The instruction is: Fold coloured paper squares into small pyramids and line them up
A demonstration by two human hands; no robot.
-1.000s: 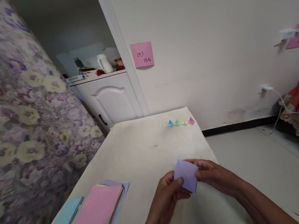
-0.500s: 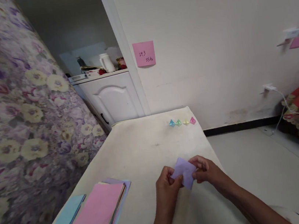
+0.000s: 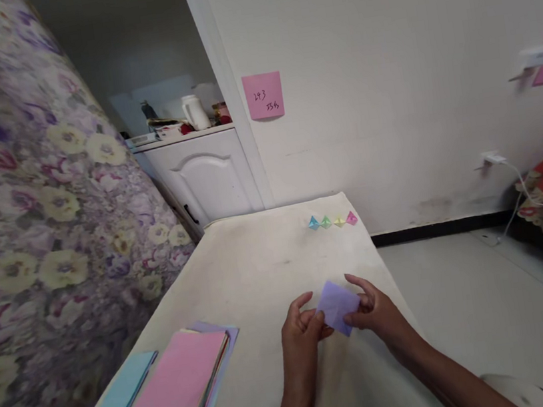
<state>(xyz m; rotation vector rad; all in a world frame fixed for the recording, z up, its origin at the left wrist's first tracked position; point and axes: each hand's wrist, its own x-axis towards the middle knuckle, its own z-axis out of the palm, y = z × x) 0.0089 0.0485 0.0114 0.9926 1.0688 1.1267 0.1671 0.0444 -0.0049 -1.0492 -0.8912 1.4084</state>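
Observation:
A small purple square of paper (image 3: 337, 306) is held up over the near part of the table, turned so that its corners point up, down and sideways. My left hand (image 3: 303, 327) pinches its left corner between thumb and fingers. At the lower right edge, my right hand (image 3: 373, 310) grips the paper with the thumb in front, its index finger raised off the sheet. Whether the back of the paper has folds is hidden from me.
Several small folded paper pieces (image 3: 332, 220) in blue, green, yellow and pink line the far right of the cloth-covered table (image 3: 250, 267). Pink paper sheets (image 3: 182, 381) and blue sheets (image 3: 115, 404) lie at the near left. A floral curtain (image 3: 51, 214) hangs at left.
The purple paper has been raised slightly and now faces me more squarely. My left hand has drawn back to its left corner, and my right index finger has lifted away.

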